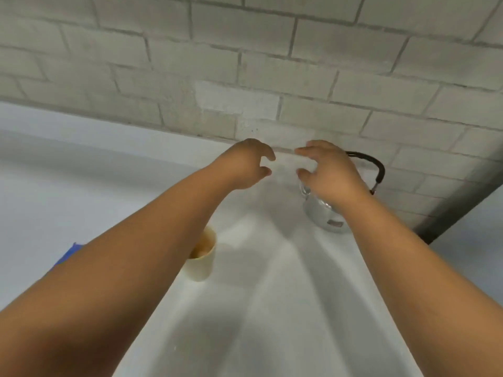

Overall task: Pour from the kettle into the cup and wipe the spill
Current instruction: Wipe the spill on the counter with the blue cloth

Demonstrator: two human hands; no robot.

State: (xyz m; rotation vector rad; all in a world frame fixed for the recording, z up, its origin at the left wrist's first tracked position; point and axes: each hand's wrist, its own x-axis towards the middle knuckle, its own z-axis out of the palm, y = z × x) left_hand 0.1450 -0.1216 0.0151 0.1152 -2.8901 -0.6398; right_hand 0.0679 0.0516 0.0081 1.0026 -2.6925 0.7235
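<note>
A white table [272, 308] stands against a wall of pale grey painted bricks [245, 63], and a dark grey strip runs down the wall at the far right. The left hand [242, 165] and the right hand [330, 172] hover near the wall, fingers curled but open, holding nothing. The steel kettle [324, 213] with its black handle stands partly hidden under the right hand. The cream cup [201, 257] stands beside the left forearm, well apart from the kettle.
</note>
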